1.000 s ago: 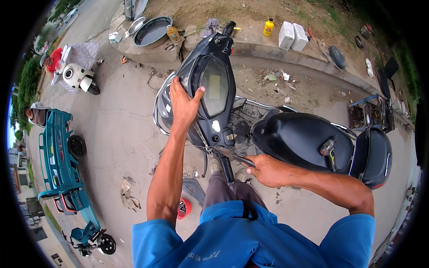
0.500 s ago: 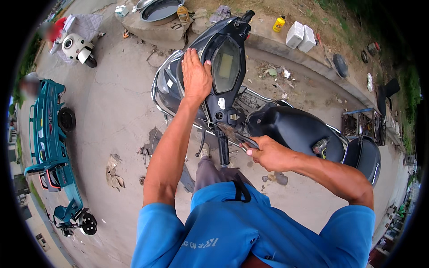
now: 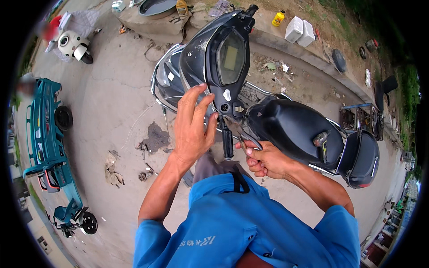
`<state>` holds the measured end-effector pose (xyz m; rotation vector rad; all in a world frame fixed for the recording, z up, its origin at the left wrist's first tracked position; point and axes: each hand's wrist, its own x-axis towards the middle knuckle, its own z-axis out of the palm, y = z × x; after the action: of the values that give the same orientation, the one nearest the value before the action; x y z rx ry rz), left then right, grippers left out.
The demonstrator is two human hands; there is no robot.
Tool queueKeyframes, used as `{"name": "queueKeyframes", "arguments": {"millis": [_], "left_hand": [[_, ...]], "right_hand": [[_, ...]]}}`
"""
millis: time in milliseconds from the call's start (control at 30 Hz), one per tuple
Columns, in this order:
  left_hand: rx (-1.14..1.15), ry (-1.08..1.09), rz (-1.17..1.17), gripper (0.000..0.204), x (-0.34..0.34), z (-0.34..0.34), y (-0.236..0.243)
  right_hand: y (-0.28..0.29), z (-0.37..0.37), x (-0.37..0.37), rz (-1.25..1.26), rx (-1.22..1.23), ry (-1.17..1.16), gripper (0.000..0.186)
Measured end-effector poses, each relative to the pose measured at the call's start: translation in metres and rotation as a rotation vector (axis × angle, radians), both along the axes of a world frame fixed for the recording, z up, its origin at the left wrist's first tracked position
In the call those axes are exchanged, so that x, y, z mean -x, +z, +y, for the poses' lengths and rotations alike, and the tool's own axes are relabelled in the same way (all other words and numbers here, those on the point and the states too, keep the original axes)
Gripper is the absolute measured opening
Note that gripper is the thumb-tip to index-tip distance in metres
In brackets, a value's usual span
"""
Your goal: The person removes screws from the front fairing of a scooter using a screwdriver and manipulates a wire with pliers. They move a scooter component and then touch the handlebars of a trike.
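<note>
A black electric scooter (image 3: 196, 56) stands in front of me, its handlebar turned so that one grip (image 3: 227, 143) points toward my body. My left hand (image 3: 194, 123) is raised beside the dashboard's lower edge, fingers apart and nothing visible in them. Its fingertips are close to the front panel; whether they touch it I cannot tell. In my right hand (image 3: 268, 158) is a pair of pliers (image 3: 241, 131), handles spread, the jaws reaching to the inner end of the grip. A thin pale cable (image 3: 144, 115) curves out from the scooter's front on the left.
A power drill (image 3: 321, 142) lies on the black seat (image 3: 290, 127). Loose tools (image 3: 145, 172) and a rag (image 3: 111, 169) are on the concrete. A teal cargo tricycle (image 3: 44, 125) and white scooter (image 3: 73, 45) stand left, with people nearby. A low kerb (image 3: 308, 64) runs behind.
My left hand has come off the front panel, moving back toward me. The pliers' handles have spread wider, and my right hand has shifted slightly. The scooter's handlebar has turned a little.
</note>
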<state>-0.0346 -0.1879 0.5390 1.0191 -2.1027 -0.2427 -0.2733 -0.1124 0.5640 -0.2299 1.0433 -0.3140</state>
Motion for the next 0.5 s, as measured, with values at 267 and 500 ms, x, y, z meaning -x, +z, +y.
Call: {"name": "queueKeyframes", "arguments": {"millis": [267, 500], "left_hand": [[-0.163, 0.209, 0.196, 0.057, -0.018, -0.076, 0.022], [-0.435, 0.255, -0.155, 0.108, -0.005, -0.18, -0.007]], "right_hand": [[-0.014, 0.018, -0.008, 0.035, 0.064, -0.044, 0.031], [-0.014, 0.014, -0.006, 0.146, 0.19, 0.058, 0.035]]}}
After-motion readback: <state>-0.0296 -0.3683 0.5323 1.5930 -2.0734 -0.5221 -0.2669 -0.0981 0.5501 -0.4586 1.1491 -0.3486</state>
